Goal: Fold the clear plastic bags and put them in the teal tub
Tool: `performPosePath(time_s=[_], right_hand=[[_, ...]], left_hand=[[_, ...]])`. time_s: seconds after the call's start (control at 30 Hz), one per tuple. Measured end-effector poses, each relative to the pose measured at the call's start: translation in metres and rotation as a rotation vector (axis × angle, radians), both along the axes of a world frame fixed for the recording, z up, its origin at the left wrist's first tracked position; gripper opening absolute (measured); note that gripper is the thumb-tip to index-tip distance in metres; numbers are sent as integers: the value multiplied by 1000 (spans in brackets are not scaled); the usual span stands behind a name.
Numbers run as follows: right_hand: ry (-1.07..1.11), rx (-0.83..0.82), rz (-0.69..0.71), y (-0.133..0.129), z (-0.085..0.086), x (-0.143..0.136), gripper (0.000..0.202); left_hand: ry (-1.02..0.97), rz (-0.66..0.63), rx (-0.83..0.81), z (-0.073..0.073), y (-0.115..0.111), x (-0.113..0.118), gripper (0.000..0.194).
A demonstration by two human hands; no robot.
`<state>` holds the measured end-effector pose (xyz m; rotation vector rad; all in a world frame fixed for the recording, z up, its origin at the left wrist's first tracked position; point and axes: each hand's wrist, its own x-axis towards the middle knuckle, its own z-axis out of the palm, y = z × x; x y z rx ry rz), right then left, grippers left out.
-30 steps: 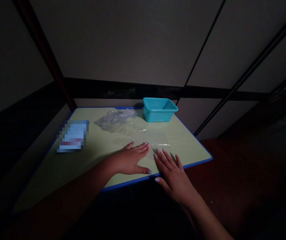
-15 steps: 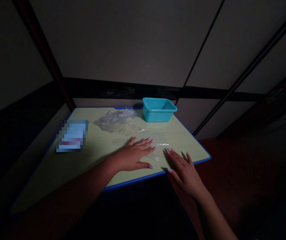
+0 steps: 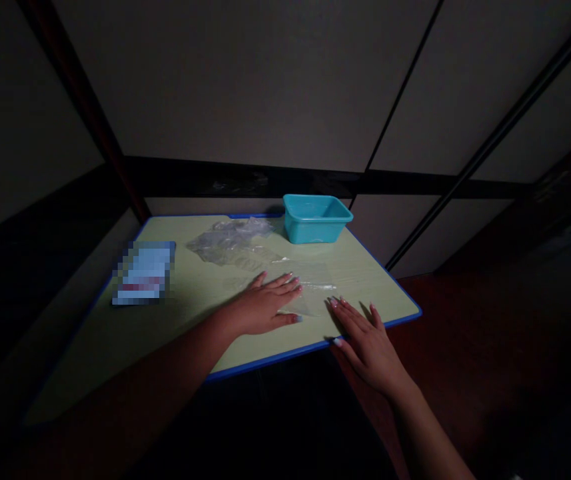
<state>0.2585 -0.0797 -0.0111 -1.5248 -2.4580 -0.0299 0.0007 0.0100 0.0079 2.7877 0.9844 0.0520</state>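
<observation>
My left hand [image 3: 265, 308] lies palm down with fingers spread on a clear plastic sheet or bag [image 3: 310, 277] in the middle of the table. Close to the front edge, my right hand [image 3: 365, 340] rests palm down, its fingers apart and fingertips beside the plastic's right side. Neither hand grips anything. Behind my left hand, more crumpled see-through plastic [image 3: 230, 241] is spread toward the back; whether it is one piece with the flat part I cannot tell.
The pale yellow table [image 3: 190, 293] has a blue rim. A turquoise basket [image 3: 318, 230] stands at its back right. On the left lies a blurred-out flat item [image 3: 144, 272]. Panelled doors [image 3: 245, 87] rise right behind the table.
My left hand has slid slightly left and back over the plastic, which looks flatter beside its fingers. My right hand has hardly moved.
</observation>
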Motion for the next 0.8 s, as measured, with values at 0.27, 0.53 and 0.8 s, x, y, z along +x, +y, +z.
performPosePath(time_s=[0.27,0.53,0.8], right_hand=[[-2,21,6,0,-2,1,60],[-14,20,1,0,0,0,61],[-42,37,-25,-1,0,-1,60]], left_hand=[[19,38,23,2,-3,-1,73],[19,66,92,-3,-6,-1,83],[30,75,67,-1,-6,-1,84]])
